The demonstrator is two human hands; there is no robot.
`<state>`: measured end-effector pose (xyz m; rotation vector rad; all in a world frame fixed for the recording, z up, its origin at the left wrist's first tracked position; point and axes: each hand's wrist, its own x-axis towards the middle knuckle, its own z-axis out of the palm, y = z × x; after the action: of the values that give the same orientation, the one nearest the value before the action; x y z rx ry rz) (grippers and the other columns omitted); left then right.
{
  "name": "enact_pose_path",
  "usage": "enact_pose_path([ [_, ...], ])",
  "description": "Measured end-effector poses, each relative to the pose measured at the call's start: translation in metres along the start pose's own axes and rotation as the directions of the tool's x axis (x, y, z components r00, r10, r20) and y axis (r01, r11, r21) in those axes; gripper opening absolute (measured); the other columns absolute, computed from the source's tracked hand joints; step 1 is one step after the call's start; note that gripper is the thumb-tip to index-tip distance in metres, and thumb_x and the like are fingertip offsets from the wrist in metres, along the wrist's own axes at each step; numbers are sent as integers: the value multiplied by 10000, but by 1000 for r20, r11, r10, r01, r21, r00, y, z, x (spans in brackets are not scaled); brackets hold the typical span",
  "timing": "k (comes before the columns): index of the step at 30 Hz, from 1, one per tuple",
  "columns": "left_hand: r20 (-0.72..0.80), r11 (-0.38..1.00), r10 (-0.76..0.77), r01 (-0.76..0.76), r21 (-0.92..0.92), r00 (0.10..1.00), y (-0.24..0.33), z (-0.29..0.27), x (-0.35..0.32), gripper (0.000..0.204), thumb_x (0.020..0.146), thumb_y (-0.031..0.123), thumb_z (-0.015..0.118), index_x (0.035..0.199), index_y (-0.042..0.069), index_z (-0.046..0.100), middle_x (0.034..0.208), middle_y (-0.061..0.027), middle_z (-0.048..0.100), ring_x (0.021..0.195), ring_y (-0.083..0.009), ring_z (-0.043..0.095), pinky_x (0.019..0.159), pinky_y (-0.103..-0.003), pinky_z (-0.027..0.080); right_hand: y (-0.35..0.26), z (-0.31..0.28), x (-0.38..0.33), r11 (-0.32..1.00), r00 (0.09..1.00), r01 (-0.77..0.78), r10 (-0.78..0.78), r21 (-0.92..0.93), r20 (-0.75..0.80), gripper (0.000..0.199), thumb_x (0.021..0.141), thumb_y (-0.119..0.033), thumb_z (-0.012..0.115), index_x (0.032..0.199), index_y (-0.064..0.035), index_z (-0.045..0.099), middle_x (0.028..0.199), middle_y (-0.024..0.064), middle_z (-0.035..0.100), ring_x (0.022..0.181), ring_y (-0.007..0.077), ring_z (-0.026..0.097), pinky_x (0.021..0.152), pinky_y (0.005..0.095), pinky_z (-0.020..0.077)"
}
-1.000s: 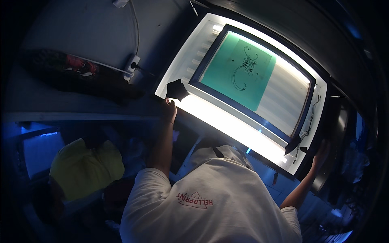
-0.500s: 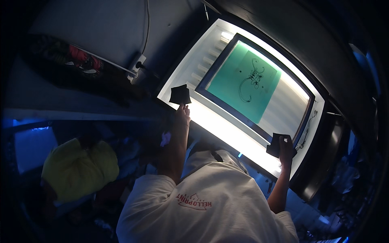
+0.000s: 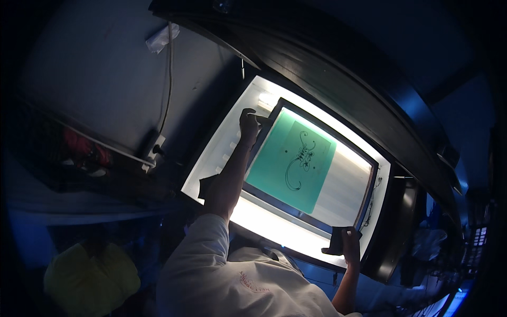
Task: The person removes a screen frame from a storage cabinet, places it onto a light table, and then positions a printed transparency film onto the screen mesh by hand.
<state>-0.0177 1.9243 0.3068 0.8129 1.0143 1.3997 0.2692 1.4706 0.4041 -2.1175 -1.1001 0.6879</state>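
The room is dim and blue-tinted, and the only strong light comes from a glowing light box [image 3: 240,211] set into a dark housing, its white glass running on a slant from upper left to lower right in the head view. On that glass lies a dark-framed printing screen [image 3: 364,203], its long axis following the same slant. A green sheet with a black curling design [image 3: 293,164] covers the screen's left part; the right part shows pale mesh.

The left hand [image 3: 248,124] reaches well forward along an outstretched arm and closes on the screen's far-left corner, where a small dark piece [image 3: 262,119] sits under the fingers. The right hand [image 3: 349,244] stays close to the body at the opposite, near-right corner, gripping a dark block [image 3: 338,240] at the light box's near edge just beside the frame. So the screen lies diagonally between the two hands, one at each end of its diagonal, with the right hand nearer the person.

A second dark piece [image 3: 207,186] rests at the light box's left edge beside the left forearm. A yellow cloth [image 3: 90,274] lies low at the left, well apart.
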Motion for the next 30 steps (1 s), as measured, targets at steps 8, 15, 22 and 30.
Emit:
enact_pose_path([
  [8, 260, 873, 22, 108, -476, 965, -108, 83, 158, 170, 867, 135, 527, 1019, 60, 534, 901, -99, 606, 839, -266, 636, 747, -450, 555, -32, -23, -45, 903, 986, -164, 148, -398, -72, 233, 932, -204, 493, 1007, 1, 574, 1012, 152, 580, 949, 318, 579, 809, 397, 453],
  [15, 151, 905, -273, 307, -294, 950, -128, 52, 191, 189, 790, -38, 538, 966, -44, 610, 843, -122, 639, 655, -189, 632, 591, -281, 549, -18, -22, -73, 932, 944, -314, 286, -183, -166, 255, 902, -241, 551, 1017, -14, 573, 941, 155, 597, 894, 274, 584, 793, 353, 443],
  [22, 401, 974, 215, -223, -29, 890, -99, 70, 157, 142, 815, -43, 491, 925, -83, 573, 877, -146, 572, 777, -227, 624, 633, -298, 579, -56, -15, -59, 906, 919, -387, 364, -171, -152, 256, 909, -264, 553, 991, -22, 569, 932, 176, 596, 870, 284, 591, 772, 361, 449],
  [30, 49, 891, -196, 157, 426, 979, -118, 41, 218, 232, 786, 64, 474, 935, 3, 640, 840, -149, 660, 629, -237, 659, 508, -364, 564, -35, -10, -53, 942, 957, -278, 255, -189, -140, 260, 908, -284, 555, 963, -30, 569, 874, 161, 600, 797, 260, 598, 714, 358, 454],
])
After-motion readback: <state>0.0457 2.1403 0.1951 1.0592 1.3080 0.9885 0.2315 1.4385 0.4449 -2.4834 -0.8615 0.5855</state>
